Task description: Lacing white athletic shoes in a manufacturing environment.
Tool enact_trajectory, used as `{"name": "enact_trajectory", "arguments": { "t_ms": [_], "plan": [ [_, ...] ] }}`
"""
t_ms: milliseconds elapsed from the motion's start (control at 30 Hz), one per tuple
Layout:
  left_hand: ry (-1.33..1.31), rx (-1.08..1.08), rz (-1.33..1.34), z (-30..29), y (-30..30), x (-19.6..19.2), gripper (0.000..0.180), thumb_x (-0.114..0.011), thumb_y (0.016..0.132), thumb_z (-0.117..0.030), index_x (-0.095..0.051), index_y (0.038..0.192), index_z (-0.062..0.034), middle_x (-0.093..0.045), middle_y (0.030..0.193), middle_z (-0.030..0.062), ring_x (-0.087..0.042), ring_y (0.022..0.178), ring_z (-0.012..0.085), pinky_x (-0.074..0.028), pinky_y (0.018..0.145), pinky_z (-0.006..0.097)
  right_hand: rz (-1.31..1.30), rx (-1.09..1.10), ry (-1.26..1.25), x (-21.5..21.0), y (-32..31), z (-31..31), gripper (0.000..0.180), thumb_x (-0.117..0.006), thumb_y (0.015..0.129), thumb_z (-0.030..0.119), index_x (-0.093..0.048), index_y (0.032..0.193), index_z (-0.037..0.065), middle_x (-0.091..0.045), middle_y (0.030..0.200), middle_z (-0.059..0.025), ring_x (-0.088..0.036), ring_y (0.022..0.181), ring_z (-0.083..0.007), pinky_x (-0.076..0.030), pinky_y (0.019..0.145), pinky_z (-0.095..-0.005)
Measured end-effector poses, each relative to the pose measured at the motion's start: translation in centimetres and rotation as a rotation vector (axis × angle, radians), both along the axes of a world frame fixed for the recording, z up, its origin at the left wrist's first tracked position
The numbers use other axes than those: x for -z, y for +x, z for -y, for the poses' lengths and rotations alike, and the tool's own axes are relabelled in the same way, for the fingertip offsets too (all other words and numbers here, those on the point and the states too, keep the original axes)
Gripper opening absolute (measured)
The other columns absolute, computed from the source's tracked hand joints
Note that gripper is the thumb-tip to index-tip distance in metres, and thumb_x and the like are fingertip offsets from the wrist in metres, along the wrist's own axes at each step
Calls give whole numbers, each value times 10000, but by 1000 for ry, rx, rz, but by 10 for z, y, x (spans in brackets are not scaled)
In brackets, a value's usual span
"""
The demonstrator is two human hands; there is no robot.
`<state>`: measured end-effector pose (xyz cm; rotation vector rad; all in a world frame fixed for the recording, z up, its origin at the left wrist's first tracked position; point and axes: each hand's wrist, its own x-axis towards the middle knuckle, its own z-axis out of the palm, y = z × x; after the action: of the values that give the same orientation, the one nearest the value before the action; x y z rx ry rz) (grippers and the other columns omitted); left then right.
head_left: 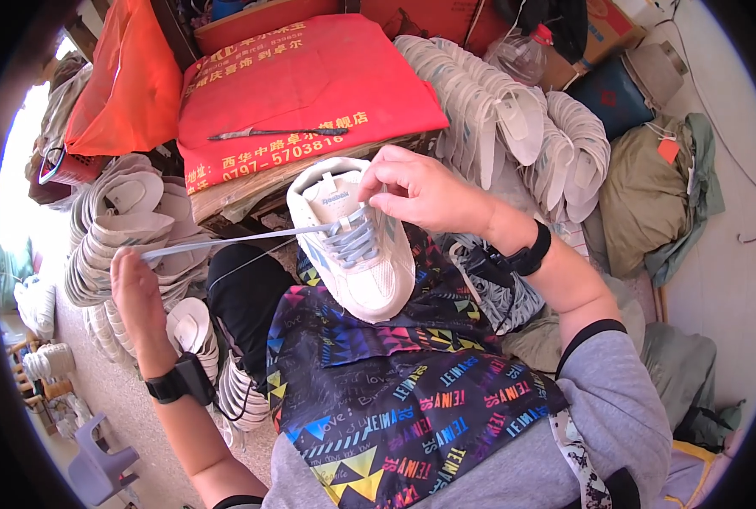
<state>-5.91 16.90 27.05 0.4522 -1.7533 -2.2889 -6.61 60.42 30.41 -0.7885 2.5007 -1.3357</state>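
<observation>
One shoe [371, 284], seemingly against right hand [433, 191]

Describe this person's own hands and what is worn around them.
The left hand and right hand are ungloved. The left wristband is black with a boxy black module; the right wristband is black too. The short grey sleeves end in black trim.

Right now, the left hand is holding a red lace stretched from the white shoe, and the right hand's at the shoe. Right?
Not quite: the head view shows the lace is grey-blue, not red. The left hand does hold it stretched from the white shoe, with the right hand there.
</observation>
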Motion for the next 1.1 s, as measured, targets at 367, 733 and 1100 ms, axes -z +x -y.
{"name": "enact_trajectory", "arguments": {
  "t_ms": [367, 733, 1100],
  "plan": [
    [-931, 449, -340, -182, 29, 26, 249, -714, 754, 14, -604, 970, -43, -494, 977, 38, -462, 702, 91, -420, 599, 214, -594, -45, 281, 29, 6, 21, 165, -725, 767, 203, -649, 827, 69, -501, 1224, -136, -426, 1174, -327, -369, 1002, -433],
    [-454, 604, 96, -188, 29, 20, 113, -655, 872, -83, -576, 901, -8, -595, 733, 17, -529, 617, 86, -431, 546, 252, -304, 8, 196, 35, -4, 18, 126, -667, 801, 161, -680, 842, 42, -539, 1218, -115, -414, 1195, -314, -351, 1033, -403],
    [-946, 497, -147, -193, 24, -1, 172, -695, 822, -158, -604, 823, -11, -603, 738, 138, -618, 638, 267, -479, 590, 357, -339, -90, 291, 25, -2, 19, 163, -702, 732, 146, -684, 860, 47, -507, 1241, -150, -390, 1218, -348, -339, 1048, -423]
  ]
}}
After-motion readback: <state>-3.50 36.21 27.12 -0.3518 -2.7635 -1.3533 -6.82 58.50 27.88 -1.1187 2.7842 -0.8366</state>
